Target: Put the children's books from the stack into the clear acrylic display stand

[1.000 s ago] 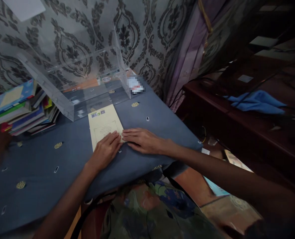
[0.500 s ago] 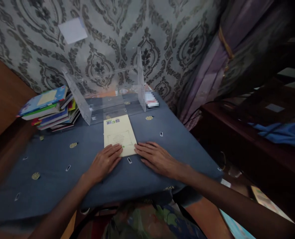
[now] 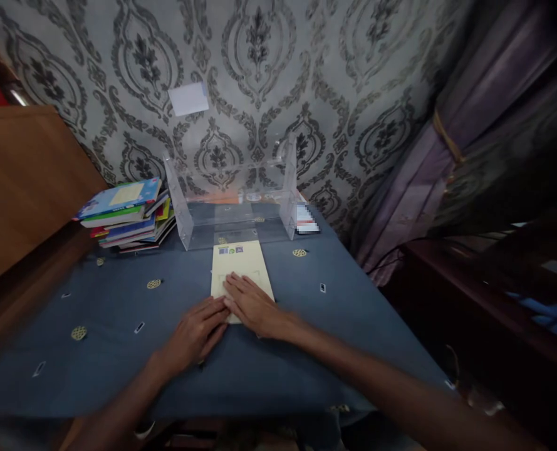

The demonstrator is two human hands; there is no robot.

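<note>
Head view showed a cream booklet point(image 3: 238, 262) flat on the worktop point(image 3: 353, 300), directly in front of a clear plastic stand point(image 3: 184, 216). As far as I could judge, laying it flat and straight was done; it looked closed, with the small printed marks at its far end. How much handling was left, the view did not tell. The right hand point(image 3: 252, 307) was open and rested across the lower part of the booklet, covering some print. The left hand point(image 3: 200, 329) was also open, at the near left corner, its fingertips meeting the right hand; neither hand gripped anything. A blue cloth point(image 3: 113, 369) with small yellow figures covered the worktop, and a stack of books point(image 3: 128, 216) stood left of the stand. Behind was a patterned wall point(image 3: 259, 75) with a white card point(image 3: 188, 99); a purple curtain point(image 3: 410, 163) hung at right.
</note>
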